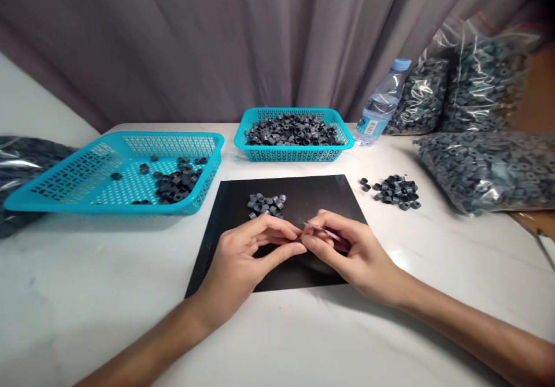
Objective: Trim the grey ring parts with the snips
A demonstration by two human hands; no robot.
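The left hand (pixel 243 254) is pinching a small dark piece (pixel 298 239) between thumb and fingertips, above the black mat (pixel 329 193), though the fingers are hiding most of it. The right hand (pixel 355 248) is closing its fingers around a slim pinkish tool (pixel 332 235) with a metallic tip, its thumb and fingertips meeting the left hand's right beside the piece; whether the tip is touching the piece, I cannot tell. Just beyond the left fingers, a small heap of grey ring-like pieces (pixel 266 204) is lying on the mat. Right of the mat, another loose heap (pixel 395 190) is resting on the white table (pixel 108 271), two pieces sitting slightly apart. Behind the mat, a blue perforated basket (pixel 295 151) is holding a dense load of similar pieces (pixel 295 130) spread from end to end. To the left, a larger blue basket (pixel 151 207) is holding far fewer, most clustering at its right end and a few scattering over its floor. A capped bottle (pixel 375 115), partly filled with clear liquid, is standing just beside the middle basket. Farther right, clear bags (pixel 481 86) are bulging with grey pieces, two standing upright and one (pixel 489 170) lying in front; another dark-filled bag (pixel 26 167) is showing behind the larger basket.
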